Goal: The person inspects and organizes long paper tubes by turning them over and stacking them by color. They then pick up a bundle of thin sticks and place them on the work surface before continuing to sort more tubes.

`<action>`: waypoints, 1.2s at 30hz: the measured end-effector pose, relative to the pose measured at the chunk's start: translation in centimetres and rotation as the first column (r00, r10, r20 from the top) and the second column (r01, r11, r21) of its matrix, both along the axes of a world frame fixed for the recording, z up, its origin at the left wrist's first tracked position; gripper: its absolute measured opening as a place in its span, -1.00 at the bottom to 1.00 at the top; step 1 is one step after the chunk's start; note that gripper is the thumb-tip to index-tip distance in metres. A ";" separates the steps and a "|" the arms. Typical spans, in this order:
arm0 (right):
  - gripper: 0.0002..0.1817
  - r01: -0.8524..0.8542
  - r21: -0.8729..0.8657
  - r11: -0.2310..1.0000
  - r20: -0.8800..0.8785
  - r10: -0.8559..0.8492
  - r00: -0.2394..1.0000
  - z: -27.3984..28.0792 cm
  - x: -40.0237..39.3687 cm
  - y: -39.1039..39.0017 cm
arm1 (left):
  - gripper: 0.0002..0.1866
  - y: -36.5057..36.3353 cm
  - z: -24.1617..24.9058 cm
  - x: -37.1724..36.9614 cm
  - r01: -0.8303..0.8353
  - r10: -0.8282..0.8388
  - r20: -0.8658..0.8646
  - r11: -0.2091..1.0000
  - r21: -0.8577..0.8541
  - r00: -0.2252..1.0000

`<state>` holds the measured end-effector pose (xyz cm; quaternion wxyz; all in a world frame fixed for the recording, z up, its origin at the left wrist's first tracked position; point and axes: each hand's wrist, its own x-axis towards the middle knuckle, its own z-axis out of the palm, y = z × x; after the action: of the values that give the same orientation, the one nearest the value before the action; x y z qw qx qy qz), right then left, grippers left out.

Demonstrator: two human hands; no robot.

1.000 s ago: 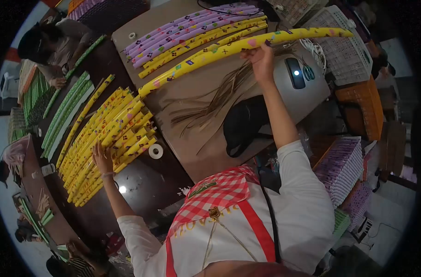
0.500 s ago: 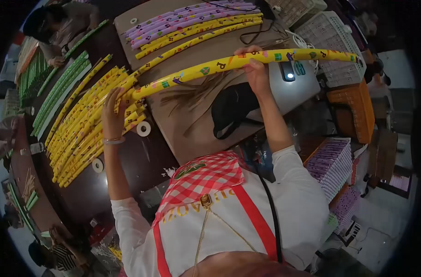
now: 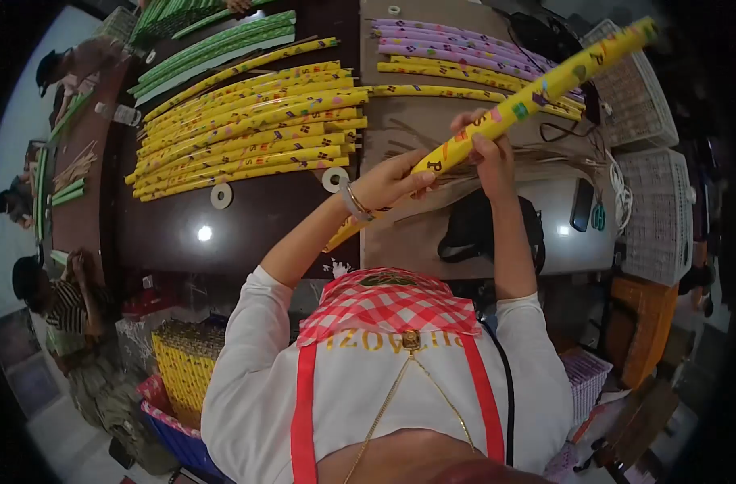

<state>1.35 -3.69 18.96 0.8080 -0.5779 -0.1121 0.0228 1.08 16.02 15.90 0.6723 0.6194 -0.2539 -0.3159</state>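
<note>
Left hand point(image 3: 388, 184) and right hand point(image 3: 490, 153) both closed round yellow wrapped tube point(image 3: 537, 89) | tilted toward 2 o'clock, lifted off the stack of yellow tubes point(image 3: 247, 129) at 10 o'clock

Fisheye view here, edges bending hard and fading into a black vignette all round. Overhead light throws a small white glare spot on the dark table point(image 3: 223, 234), the yellow tubes point(image 3: 247, 129) read bright, and the right side sits dim and murky.
</note>
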 end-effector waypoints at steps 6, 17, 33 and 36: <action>-0.14 -0.069 -0.445 0.893 0.036 0.095 0.995 -2.7 -1.7 6.1 | -0.66 1.7 -1.3 1.1 -0.601 0.625 -0.021 0.742 -0.298 0.781; -0.61 0.063 -0.870 0.489 0.169 0.176 0.970 -3.1 -1.8 6.1 | -0.70 4.6 -3.5 0.8 -0.837 0.789 -0.302 0.445 -0.318 0.534; -0.65 -0.027 -0.924 0.381 0.160 0.449 0.879 -2.1 1.4 3.7 | -0.80 14.1 -5.1 1.9 -0.915 0.785 -0.499 0.206 -0.347 0.366; -0.65 -0.059 -0.921 0.385 0.131 0.448 0.884 -2.8 2.0 3.3 | -0.75 18.7 -7.5 3.1 -0.934 0.819 -0.492 0.140 -0.330 0.297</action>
<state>3.33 -0.40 16.19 0.3241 -0.8859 -0.3170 0.0986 4.17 34.71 8.43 0.8963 0.3826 0.1440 0.1717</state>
